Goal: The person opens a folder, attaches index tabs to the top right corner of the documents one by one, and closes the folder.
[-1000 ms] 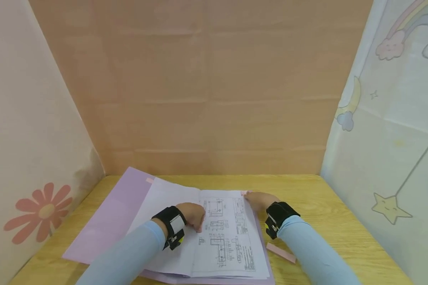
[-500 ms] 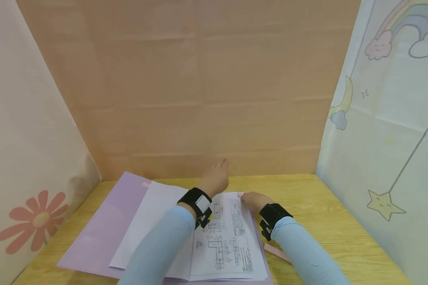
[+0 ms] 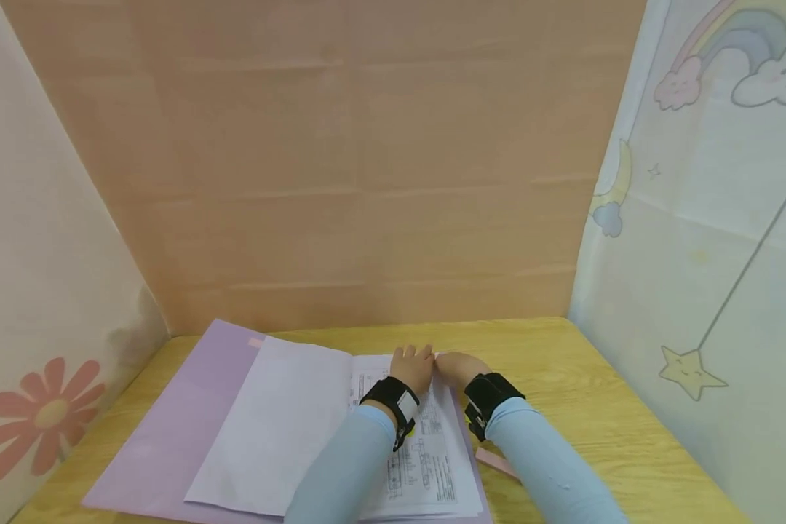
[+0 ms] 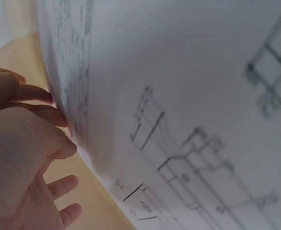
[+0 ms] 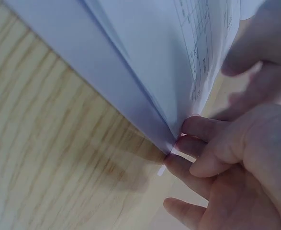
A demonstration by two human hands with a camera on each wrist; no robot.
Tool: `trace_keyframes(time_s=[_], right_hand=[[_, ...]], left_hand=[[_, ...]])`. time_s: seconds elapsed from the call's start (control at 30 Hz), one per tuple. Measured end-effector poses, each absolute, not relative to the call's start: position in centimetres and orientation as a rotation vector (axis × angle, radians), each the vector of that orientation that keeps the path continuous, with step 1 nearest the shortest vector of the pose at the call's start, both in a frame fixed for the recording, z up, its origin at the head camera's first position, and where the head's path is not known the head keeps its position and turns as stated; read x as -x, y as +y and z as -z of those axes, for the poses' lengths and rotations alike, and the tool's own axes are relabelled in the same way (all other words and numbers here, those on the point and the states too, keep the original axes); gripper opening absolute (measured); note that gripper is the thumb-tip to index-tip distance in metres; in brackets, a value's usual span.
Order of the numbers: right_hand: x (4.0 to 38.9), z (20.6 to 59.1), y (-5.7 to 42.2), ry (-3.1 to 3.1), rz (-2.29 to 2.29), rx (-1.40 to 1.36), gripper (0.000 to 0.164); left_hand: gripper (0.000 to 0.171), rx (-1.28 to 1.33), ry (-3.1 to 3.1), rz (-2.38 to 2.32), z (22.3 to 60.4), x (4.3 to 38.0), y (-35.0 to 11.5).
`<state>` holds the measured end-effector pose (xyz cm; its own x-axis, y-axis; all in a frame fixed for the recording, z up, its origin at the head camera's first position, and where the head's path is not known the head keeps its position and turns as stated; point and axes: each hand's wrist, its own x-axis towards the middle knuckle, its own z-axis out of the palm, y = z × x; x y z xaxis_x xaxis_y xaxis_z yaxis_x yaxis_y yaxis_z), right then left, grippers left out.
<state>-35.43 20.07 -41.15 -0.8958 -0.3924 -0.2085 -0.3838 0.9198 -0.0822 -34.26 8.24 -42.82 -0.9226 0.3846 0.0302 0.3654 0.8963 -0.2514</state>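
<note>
A lilac folder (image 3: 170, 429) lies spread on the table with a stack of printed technical drawing sheets (image 3: 432, 473) in it. At the top right corner of the stack, my right hand (image 3: 461, 369) pinches the page corner with its fingertips; the right wrist view shows this hand (image 5: 241, 163) at the meeting edges of pages and cover. My left hand (image 3: 414, 367) is right beside it at the top edge. In the left wrist view, thumb and finger of this hand (image 4: 20, 148) pinch the edge of a bowed drawing sheet (image 4: 178, 96).
A small pink bar (image 3: 496, 463) lies on the wooden table (image 3: 550, 407), right of the folder, partly under the right forearm. A blank white page (image 3: 282, 422) is turned to the left. Brown and patterned sheets wall the table's back and sides.
My left hand has risen from the middle of the pages, swung past the top edge and come down beside the right hand. The top sheet now bows up. My right hand stays at the corner.
</note>
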Motion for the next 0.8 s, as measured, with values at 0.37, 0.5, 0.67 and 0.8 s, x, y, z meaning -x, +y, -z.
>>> trace_keyframes(time_s=[0.37,0.5,0.67,0.8], right_hand=[[36.1,41.5,19.8,2.865,0.004,0.537,0.021],[36.1,41.4,19.9,2.851,0.029,0.489,0.022],[36.1,41.1,20.0,2.833,0.089,0.473,0.024],[36.1,40.9,20.1,2.833,0.106,0.453,0.024]], left_hand=[[0.034,0.529,-2.98,-0.381,44.0,34.9,7.3],[0.033,0.527,-2.981,-0.382,44.1,35.1,6.7],[0.032,0.497,-2.976,-0.394,44.3,35.6,6.1],[0.034,0.477,-2.976,-0.378,43.3,36.1,6.1]])
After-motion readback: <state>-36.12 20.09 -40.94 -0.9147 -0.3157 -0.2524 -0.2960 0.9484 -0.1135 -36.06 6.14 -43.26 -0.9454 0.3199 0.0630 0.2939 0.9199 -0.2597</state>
